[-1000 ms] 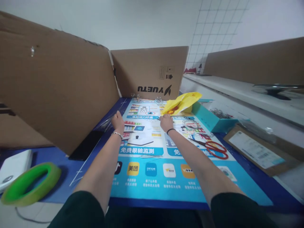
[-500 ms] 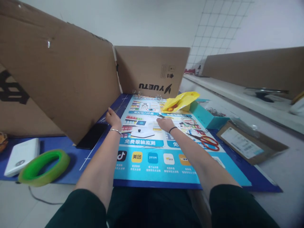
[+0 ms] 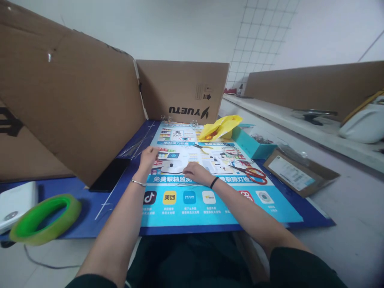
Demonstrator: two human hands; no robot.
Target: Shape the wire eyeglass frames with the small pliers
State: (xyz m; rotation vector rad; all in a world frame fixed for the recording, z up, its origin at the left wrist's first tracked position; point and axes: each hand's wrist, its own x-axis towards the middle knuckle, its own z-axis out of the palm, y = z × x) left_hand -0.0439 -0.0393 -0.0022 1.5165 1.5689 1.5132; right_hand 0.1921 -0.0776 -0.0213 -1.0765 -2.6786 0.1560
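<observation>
My left hand [image 3: 149,159] is closed in a pinch above the left edge of a printed poster [image 3: 168,220]. Whatever is between its fingertips is too small to make out. My right hand [image 3: 196,173] hovers low over the middle of the poster, fingers curled together; their grip is too fine to read. Thin, wire-like strands [image 3: 187,184] lie just below it. Beyond the right hand rest small pliers [image 3: 204,149] with yellow handles, untouched. Red-handled scissors [image 3: 255,175] lie to the right.
A yellow bag [image 3: 220,129] and a turquoise box [image 3: 255,146] of small metallic pieces stand back right, near a cardboard packet [image 3: 300,172]. On the left are a black phone [image 3: 109,176], green tape [image 3: 45,220] and a white device [image 3: 18,206]. Cardboard panels [image 3: 183,90] wall the back and left.
My right hand has left the pliers and come nearer, toward the strands. My left hand has lowered slightly toward me, its fingers now drawn together. The view has shifted a little to the right.
</observation>
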